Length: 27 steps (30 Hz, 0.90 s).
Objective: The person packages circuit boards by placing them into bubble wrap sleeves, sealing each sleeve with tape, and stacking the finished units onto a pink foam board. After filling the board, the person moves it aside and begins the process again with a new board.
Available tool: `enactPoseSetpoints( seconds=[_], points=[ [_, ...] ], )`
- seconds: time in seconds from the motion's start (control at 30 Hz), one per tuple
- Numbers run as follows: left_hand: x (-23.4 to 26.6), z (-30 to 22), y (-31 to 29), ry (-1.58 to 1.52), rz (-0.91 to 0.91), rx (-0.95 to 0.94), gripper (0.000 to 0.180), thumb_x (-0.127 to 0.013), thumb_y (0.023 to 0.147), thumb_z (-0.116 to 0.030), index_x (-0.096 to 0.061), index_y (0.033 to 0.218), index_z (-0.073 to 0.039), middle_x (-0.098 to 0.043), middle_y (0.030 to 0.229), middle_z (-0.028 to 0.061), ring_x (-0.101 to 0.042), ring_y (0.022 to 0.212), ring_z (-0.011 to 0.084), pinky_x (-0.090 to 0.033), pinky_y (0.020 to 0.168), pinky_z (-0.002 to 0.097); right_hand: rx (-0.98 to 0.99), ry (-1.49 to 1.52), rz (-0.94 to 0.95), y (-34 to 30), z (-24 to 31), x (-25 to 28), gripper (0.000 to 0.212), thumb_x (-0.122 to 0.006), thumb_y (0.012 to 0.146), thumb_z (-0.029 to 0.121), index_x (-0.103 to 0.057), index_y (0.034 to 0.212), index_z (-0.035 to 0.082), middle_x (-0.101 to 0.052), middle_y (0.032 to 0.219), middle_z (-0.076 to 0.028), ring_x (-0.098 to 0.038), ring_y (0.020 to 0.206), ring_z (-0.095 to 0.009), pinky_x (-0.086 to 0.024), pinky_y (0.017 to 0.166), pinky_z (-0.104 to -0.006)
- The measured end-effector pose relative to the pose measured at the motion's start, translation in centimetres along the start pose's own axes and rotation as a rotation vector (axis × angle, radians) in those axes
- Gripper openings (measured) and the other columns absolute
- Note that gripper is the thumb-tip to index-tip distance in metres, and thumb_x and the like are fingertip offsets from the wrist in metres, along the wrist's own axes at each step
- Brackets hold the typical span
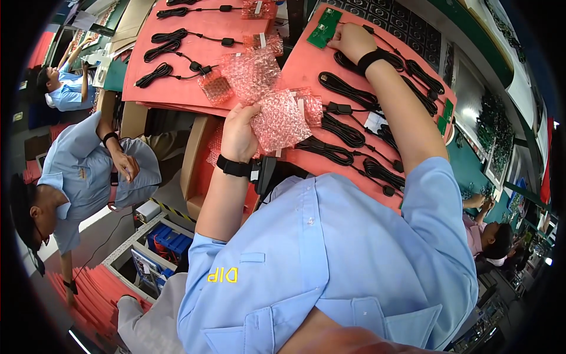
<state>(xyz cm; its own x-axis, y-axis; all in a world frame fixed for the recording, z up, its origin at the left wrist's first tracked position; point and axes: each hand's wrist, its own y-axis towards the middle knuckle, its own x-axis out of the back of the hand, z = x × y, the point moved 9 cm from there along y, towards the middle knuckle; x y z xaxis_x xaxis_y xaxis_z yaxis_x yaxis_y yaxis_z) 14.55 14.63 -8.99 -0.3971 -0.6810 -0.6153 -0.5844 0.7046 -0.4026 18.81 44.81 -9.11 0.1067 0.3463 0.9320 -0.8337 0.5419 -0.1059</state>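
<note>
Salmon-pink sheeting covers the work surface [300, 68] across the top of the frame, with a crowded workshop around it. At the upper centre, the right hand [352, 44] has its fingers curled at the right edge of a green circuit board [323, 28]; whether they pinch it or merely touch it, I cannot tell. Near the centre, the left hand [240, 130] has its thumb and fingers closed on the edge of a pink bubble-wrap pouch [284, 121]. I judge the step in hand to be handling the board, with the pouch held apart from it; the next move seems to call for a sure hold on the board's edge and a steady left hand.

Outward from the fingers, the right wrist, in a black wristband [370, 59], bends slightly leftward, its forearm stretched over black cables [349, 88]. The left wrist wears a black strap [234, 166], and its forearm slants up from the lower centre. More pouches [253, 74] lie just above the left hand. At the far left is a co-worker [82, 147] in light blue.
</note>
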Motion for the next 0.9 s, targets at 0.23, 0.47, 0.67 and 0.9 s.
enactPoseSetpoints(
  seconds=[0.23, 0.47, 0.67, 0.9],
  points=[
    [-3.5, 2.2, 2.9, 0.059, 0.105, 0.136, 0.032, -0.041, 0.087, 0.000, -0.052, 0.118, 0.005, -0.061, 0.113, 0.0163, -0.060, 0.102, 0.0249, -0.048, 0.090, 0.0361, 0.345, 0.692, 0.051, -5.8, 3.2, 5.3, 0.013, -0.071, 0.078, 0.013, -0.065, 0.081, 0.002, -0.063, 0.078, -0.006, -0.060, 0.071, -0.016, -0.047, 0.064, -0.0274],
    [-5.9, 5.6, 4.0, -0.184, 0.212, 0.346, 0.038, -0.036, 0.087, 0.000, -0.045, 0.123, 0.009, -0.056, 0.119, 0.0210, -0.058, 0.107, 0.0294, -0.047, 0.093, 0.0403, 0.397, 0.867, 0.030, -11.3, 4.2, 6.0, 0.012, -0.072, 0.077, 0.010, -0.064, 0.082, 0.002, -0.063, 0.077, -0.003, -0.058, 0.069, -0.008, -0.046, 0.064, -0.0237],
    [-5.6, 7.2, 1.9, -0.181, 0.049, 0.569, 0.038, -0.034, 0.085, 0.001, -0.045, 0.120, 0.011, -0.057, 0.115, 0.0228, -0.059, 0.103, 0.0337, -0.050, 0.088, 0.0440, 0.435, 1.041, 0.085, -14.0, 4.1, 7.4, 0.008, -0.070, 0.077, 0.005, -0.064, 0.082, 0.002, -0.063, 0.078, -0.004, -0.059, 0.072, -0.011, -0.047, 0.066, -0.0246],
    [-8.7, 6.3, -3.7, 0.072, 0.079, 0.263, 0.035, -0.036, 0.083, 0.003, -0.048, 0.116, 0.007, -0.059, 0.109, 0.0193, -0.061, 0.099, 0.0300, -0.051, 0.085, 0.0414, 0.440, 0.596, -0.194, -16.7, 5.1, 8.1, 0.013, -0.071, 0.077, 0.015, -0.066, 0.084, 0.005, -0.064, 0.077, -0.006, -0.062, 0.069, -0.021, -0.047, 0.063, -0.0293]
  ],
)
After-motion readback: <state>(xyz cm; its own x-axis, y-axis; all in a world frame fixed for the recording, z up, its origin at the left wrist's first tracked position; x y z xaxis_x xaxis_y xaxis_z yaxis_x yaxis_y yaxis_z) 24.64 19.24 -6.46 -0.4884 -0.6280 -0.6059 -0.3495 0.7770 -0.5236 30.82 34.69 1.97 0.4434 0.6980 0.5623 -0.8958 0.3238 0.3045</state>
